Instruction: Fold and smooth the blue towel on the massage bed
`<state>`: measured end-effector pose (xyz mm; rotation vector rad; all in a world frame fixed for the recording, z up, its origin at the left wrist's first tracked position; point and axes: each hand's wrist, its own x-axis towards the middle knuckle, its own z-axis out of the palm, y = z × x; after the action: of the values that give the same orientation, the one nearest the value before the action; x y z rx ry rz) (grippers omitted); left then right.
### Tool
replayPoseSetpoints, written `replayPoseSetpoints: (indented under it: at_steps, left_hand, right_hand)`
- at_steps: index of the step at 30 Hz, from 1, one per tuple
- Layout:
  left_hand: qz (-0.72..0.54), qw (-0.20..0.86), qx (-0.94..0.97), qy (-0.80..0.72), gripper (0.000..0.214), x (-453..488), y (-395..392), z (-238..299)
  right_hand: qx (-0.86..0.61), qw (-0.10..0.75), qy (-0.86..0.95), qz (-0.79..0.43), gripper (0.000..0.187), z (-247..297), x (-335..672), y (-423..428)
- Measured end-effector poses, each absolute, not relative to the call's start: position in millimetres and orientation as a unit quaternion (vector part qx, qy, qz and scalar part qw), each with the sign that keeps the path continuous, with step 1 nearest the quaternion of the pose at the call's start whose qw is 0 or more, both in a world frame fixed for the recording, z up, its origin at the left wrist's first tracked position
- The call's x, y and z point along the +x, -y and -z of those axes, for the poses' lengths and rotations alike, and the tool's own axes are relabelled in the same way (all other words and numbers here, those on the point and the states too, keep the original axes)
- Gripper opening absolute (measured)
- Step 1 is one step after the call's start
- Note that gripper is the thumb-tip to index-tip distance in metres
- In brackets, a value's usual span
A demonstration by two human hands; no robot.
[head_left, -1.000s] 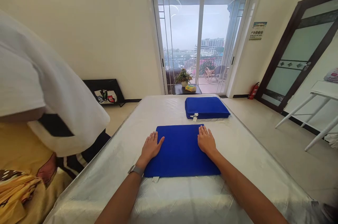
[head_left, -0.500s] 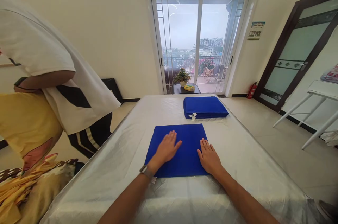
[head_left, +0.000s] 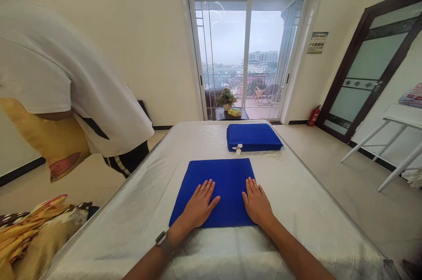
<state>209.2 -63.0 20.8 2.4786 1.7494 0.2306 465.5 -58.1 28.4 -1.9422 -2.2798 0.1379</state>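
A folded blue cloth (head_left: 219,179) lies flat on a plastic-covered mattress (head_left: 296,192) in front of me. My left hand (head_left: 199,207) rests palm down on its near left part, fingers spread, a watch on the wrist. My right hand (head_left: 256,203) lies flat on its near right part, fingers together and stretched out. Neither hand holds anything. Further back on the mattress sits a stack of folded blue cloths (head_left: 253,136) with a white tag.
A person in a white shirt (head_left: 62,78) bends at the left, holding a yellow patterned fabric (head_left: 49,139); more of it is heaped at lower left (head_left: 29,227). Glass balcony doors (head_left: 247,56), a plant (head_left: 226,97), a fire extinguisher (head_left: 313,115) and white table legs (head_left: 389,152) stand around.
Both hands slid from the cloth's far corners toward its near edge and closer together. The person at the left straightened somewhat, lifting the yellow fabric.
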Motion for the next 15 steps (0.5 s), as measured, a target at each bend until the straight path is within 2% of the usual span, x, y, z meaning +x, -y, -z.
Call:
replayPoseSetpoints:
  at_steps: [5, 11, 15]
  left_hand:
    - [-0.064, 0.05, 0.748, -0.658, 0.074, 145.9, 94.2, -13.6]
    - [-0.096, 0.044, 0.749, -0.654, 0.077, 141.6, 103.6, -9.2]
    - [-0.101, 0.041, 0.75, -0.653, 0.078, 138.3, 102.4, -6.8]
  right_hand:
    - [-0.648, 0.079, 0.757, -0.029, 0.064, -24.7, 466.1, 55.6]
    - [-0.616, 0.1, 0.78, 0.039, 0.063, -18.4, 472.9, 73.3]
    - [-0.613, 0.098, 0.784, 0.008, 0.065, -6.1, 480.6, 94.4]
